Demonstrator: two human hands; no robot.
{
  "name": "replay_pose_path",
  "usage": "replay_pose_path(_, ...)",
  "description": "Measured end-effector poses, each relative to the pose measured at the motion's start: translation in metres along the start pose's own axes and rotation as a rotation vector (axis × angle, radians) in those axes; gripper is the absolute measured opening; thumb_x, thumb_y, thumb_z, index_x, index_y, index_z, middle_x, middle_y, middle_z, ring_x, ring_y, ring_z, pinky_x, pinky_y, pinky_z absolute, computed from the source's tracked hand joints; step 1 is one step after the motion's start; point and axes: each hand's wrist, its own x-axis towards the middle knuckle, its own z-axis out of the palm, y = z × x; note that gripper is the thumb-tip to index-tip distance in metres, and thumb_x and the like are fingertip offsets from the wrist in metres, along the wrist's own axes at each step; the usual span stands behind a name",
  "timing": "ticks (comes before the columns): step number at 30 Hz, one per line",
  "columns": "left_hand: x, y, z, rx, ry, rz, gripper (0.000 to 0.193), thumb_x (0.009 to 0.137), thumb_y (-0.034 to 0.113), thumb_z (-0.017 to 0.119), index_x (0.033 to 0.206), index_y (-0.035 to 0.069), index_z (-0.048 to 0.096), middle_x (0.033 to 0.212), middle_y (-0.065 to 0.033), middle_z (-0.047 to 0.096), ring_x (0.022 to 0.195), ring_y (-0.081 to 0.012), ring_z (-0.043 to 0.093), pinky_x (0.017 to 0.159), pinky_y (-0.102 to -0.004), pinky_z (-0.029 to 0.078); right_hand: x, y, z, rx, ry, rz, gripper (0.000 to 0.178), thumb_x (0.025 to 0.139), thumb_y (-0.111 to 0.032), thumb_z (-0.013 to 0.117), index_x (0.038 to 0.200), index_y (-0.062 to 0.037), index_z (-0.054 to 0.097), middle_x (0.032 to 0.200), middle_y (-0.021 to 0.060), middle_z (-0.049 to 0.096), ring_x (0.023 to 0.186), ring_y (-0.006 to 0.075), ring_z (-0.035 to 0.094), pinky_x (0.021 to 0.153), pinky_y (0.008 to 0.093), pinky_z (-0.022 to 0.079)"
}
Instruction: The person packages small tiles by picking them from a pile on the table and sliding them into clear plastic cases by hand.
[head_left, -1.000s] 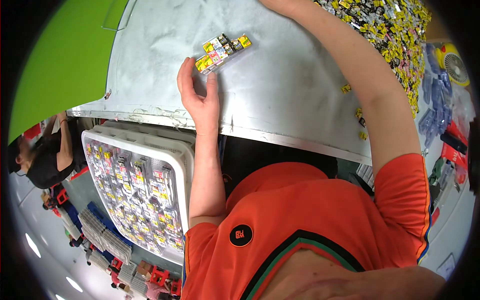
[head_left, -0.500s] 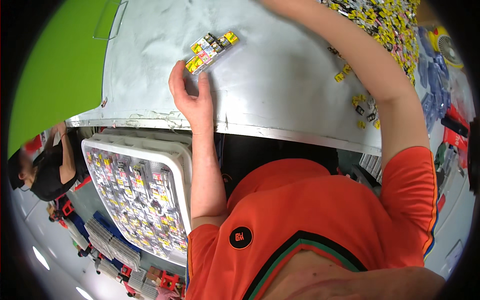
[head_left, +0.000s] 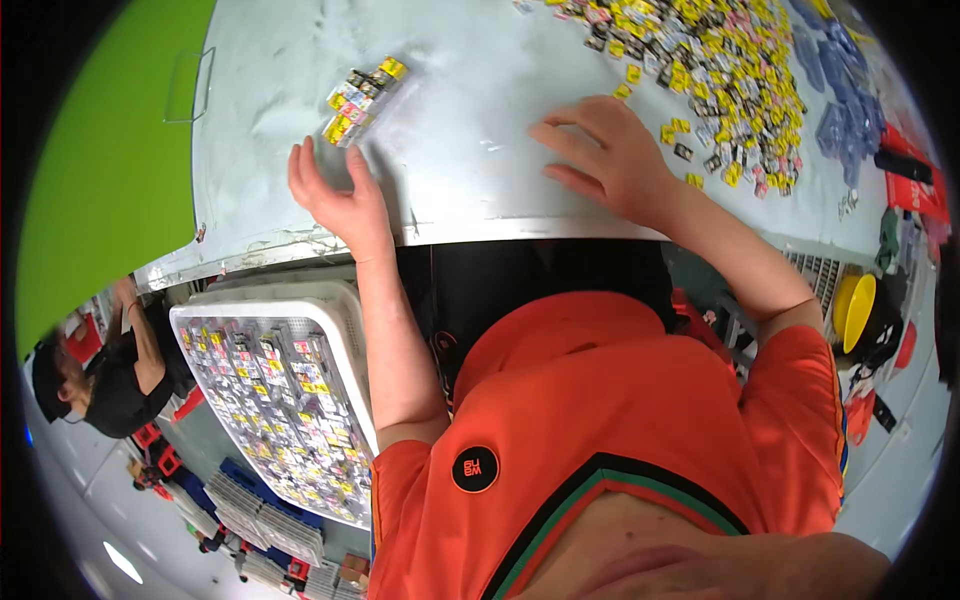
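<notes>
On the grey table lies a small clear tray (head_left: 372, 98) with a cluster of yellow, black, white and pink pieces on it. My left hand (head_left: 345, 205) is just at the near end of it, thumb and fingers spread; whether a fingertip touches the tray I cannot tell. My right hand (head_left: 620, 165) is over the table to the right, fingers apart and curved, with nothing visible in them. Beyond it a wide heap of small loose pieces (head_left: 715, 75), mostly yellow and black, covers the right of the table.
A white crate (head_left: 335, 325) packed with similar filled trays stands below the table edge, left of my arm. A green board (head_left: 120, 130) borders the table's left. Blue plastic pieces (head_left: 840, 100) lie far right. Another person (head_left: 120, 380) works at the left.
My right hand has come back from the far side, beyond the picture's top edge, to the middle of the table. My left hand stays beside the tray. The whole view has shifted.
</notes>
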Motion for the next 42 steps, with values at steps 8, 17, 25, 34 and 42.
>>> replay_pose_path(8, -0.033, 0.067, 0.02, -0.203, -0.225, 0.331, 0.026, 0.091, 0.007, 0.069, 0.117, 0.005, 0.071, 0.123, -0.0165, 0.065, 0.116, -0.0355, 0.061, 0.099, -0.0424, 0.05, -0.021, -0.119, -0.132, 0.567, 0.304, 0.18, 0.041, 0.083, 0.005, 0.068, 0.122, -0.0051, 0.069, 0.103, 0.01, 0.071, 0.091, 0.0278, 0.067, 0.074, 0.0393, 0.055)
replay_pose_path(17, -0.05, 0.109, 0.047, -0.163, -0.46, 0.421, 0.026, 0.088, 0.008, 0.07, 0.113, 0.003, 0.072, 0.122, -0.0155, 0.064, 0.12, -0.0368, 0.056, 0.102, -0.0464, 0.047, -0.053, -0.155, -0.149, 0.517, 0.51, 0.122, 0.038, 0.082, 0.006, 0.068, 0.118, -0.0049, 0.07, 0.101, 0.0102, 0.071, 0.086, 0.0242, 0.068, 0.069, 0.0356, 0.055)
replay_pose_path(25, -0.049, 0.118, 0.059, -0.107, -0.452, 0.58, 0.028, 0.09, 0.014, 0.07, 0.116, 0.005, 0.072, 0.124, -0.0165, 0.065, 0.126, -0.0418, 0.053, 0.108, -0.0517, 0.041, -0.017, -0.133, -0.131, 0.43, 0.654, 0.04, 0.036, 0.081, 0.007, 0.068, 0.115, -0.0046, 0.07, 0.099, 0.0104, 0.072, 0.081, 0.0211, 0.069, 0.065, 0.0324, 0.054)
replay_pose_path(34, -0.048, 0.13, 0.066, -0.062, -0.568, 0.615, 0.032, 0.087, 0.013, 0.072, 0.117, 0.003, 0.071, 0.121, -0.0171, 0.066, 0.123, -0.0386, 0.055, 0.106, -0.0499, 0.042, -0.09, -0.057, -0.136, 0.241, 0.448, 0.435, 0.034, 0.096, 0.005, 0.059, 0.128, -0.004, 0.065, 0.105, 0.0077, 0.068, 0.095, 0.0171, 0.067, 0.082, 0.0293, 0.054)
replay_pose_path(42, -0.038, 0.13, 0.06, -0.007, -0.449, 0.695, 0.028, 0.087, 0.011, 0.071, 0.114, 0.003, 0.071, 0.118, -0.0162, 0.067, 0.118, -0.0372, 0.058, 0.104, -0.0481, 0.044, -0.191, 0.011, -0.067, -0.353, 0.321, 0.648, 0.035, 0.088, -0.002, 0.069, 0.122, -0.0076, 0.067, 0.119, 0.0109, 0.063, 0.112, 0.0302, 0.061, 0.092, 0.0387, 0.053)
